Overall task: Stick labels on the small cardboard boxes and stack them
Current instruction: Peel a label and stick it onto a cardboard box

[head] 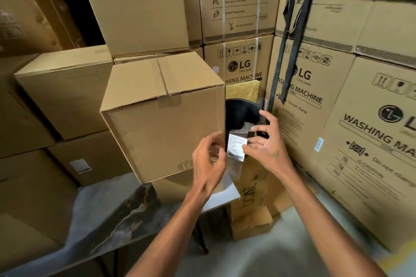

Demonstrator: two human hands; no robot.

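Hands work the label: right hand pinches its edge, left hand pinches clear backing; peel slowly, then press flat on the box.

Place: warehouse or stockroom
Evidence: big washing machine cartons standing stacked against the wall, plain cardboard boxes piling up on the left, small table sitting wedged between them, bare concrete floor

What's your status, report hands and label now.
Right hand pinching label; left hand at its clear backing. Label not yet on cardboard box. Nothing blocking the box face.
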